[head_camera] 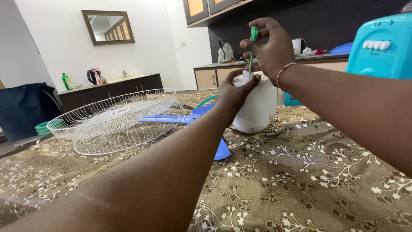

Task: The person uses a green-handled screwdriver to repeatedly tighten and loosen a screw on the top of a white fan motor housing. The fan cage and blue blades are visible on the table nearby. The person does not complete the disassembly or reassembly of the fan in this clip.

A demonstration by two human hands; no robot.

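Brown floral cloth (300,180) covers the work surface: white wire fan guards (116,122) left, blue fan blade (189,120) beside them. Left hand (234,92) clamps the white motor housing (255,109) at centre; looks rigid, smooth, fairly heavy, best gripped round its body. Right hand (268,47) pinches a green screwdriver (252,47) upright over its top.

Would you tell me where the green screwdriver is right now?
In the head view, the green screwdriver stands upright at top centre, gripped by the right hand above the white motor housing.
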